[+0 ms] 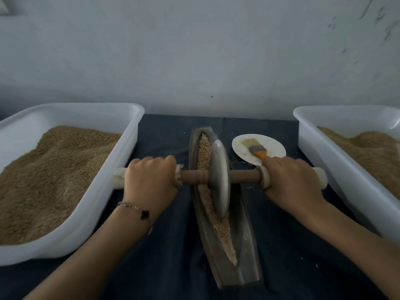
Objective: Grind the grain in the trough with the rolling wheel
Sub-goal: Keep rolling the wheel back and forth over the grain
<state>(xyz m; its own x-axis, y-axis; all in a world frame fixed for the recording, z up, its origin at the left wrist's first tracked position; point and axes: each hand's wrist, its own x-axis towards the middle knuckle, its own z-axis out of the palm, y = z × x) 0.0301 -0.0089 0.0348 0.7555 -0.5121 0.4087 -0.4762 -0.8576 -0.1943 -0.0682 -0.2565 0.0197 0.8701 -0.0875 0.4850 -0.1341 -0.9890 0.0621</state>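
left hand, right hand: grip clenched on axle | wheel in trough, seemingly on grain

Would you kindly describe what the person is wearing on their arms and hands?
Both forearms are bare, with no sleeves in view and no gloves. The left hand has a thin chain bracelet at its wrist, bearing a dark clover-shaped charm. The right hand and its wrist show no jewellery.

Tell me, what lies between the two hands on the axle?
In the head view, the metal wheel stands between the left hand and right hand, in the trough of grain.
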